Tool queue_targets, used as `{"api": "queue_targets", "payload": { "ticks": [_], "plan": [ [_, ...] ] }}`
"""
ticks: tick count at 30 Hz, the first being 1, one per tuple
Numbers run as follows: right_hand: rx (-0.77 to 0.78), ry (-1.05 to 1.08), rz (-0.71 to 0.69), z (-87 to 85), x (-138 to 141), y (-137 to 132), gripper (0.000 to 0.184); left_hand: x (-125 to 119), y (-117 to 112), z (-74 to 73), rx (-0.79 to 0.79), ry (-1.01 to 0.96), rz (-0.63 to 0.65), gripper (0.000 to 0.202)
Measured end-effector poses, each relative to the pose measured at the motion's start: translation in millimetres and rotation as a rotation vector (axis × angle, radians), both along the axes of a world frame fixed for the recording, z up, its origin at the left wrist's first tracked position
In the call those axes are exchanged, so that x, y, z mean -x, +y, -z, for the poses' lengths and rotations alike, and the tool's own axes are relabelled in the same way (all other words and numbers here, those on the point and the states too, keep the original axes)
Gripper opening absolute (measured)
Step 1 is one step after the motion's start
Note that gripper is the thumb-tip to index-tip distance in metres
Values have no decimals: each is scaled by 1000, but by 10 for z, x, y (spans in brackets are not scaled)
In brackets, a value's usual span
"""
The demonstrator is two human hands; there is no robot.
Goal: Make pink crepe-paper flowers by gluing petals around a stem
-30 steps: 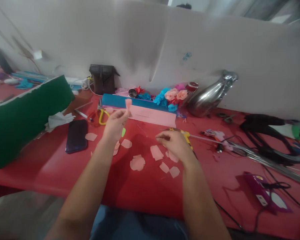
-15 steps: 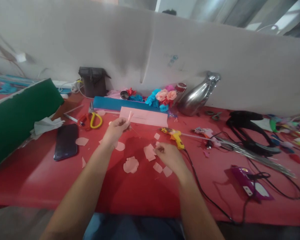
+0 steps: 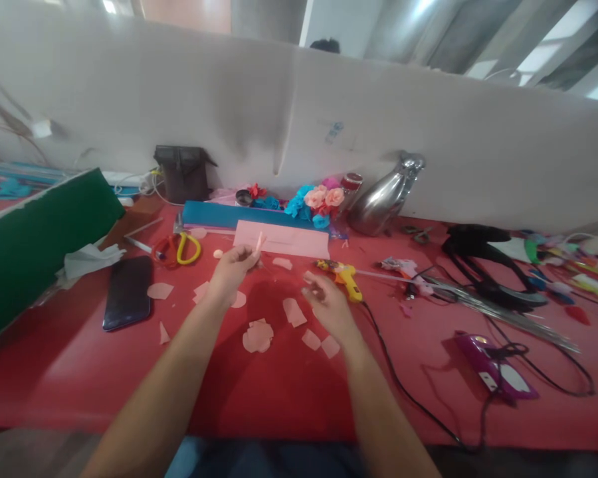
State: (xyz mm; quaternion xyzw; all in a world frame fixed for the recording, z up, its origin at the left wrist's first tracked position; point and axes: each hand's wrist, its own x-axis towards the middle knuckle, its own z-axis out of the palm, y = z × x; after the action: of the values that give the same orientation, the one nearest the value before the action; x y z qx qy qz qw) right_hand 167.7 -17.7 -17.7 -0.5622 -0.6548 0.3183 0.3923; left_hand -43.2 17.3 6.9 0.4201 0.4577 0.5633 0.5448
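Observation:
My left hand [image 3: 233, 271] pinches a small rolled pink paper bud [image 3: 259, 243] on a thin wire, above the red table [image 3: 104, 372]. My right hand [image 3: 329, 305] hovers just left of the yellow glue gun [image 3: 346, 277], fingers loosely spread, and I see nothing in it. Several cut pink paper petals [image 3: 258, 335] lie scattered between and below both hands. A folded pink crepe sheet [image 3: 282, 239] lies behind them, against a blue roll [image 3: 219, 214].
A black phone [image 3: 128, 291] and yellow and red scissors [image 3: 179, 249] lie at the left, beside a green roll [image 3: 34, 232]. Finished paper flowers [image 3: 319, 199] and a silver bottle [image 3: 386, 196] stand at the back. Cables, metal wires [image 3: 503, 315] and a purple device [image 3: 493, 375] crowd the right.
My right hand rose off the petals and opened near the glue gun. My left hand stayed at the bud. The view tilted slightly upward.

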Motion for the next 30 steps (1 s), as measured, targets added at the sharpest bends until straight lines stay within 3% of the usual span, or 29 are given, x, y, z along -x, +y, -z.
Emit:
{"api": "queue_targets", "payload": {
  "ticks": [4, 7, 12, 16, 22, 24, 27, 30],
  "plan": [
    [-103, -366, -42, 69, 58, -14, 12, 8, 8, 39, -4, 83, -59, 22],
    [-90, -415, -42, 75, 115, -31, 7, 7, 16, 67, 16, 79, -60, 20],
    [-72, -162, 27, 16, 122, -54, 7, -84, -27, 43, 21, 11, 75, 22],
    [-42, 74, -11, -79, 132, -67, 8, -223, -139, -34, 31, 99, 169, 20],
    [-12, 208, -110, -261, 265, -112, 12, -349, -227, -32, 45, 97, 478, 23],
    [29, 205, -107, -309, 228, -90, 17, -353, -207, 3, 48, 86, 482, 23],
    [49, 17, 36, -352, -20, 52, 27, -332, -162, 32, 116, 129, 325, 23],
    [43, -459, 297, -333, -394, 296, 23, -301, -134, 24, 185, 116, 206, 25]
  ]
}}
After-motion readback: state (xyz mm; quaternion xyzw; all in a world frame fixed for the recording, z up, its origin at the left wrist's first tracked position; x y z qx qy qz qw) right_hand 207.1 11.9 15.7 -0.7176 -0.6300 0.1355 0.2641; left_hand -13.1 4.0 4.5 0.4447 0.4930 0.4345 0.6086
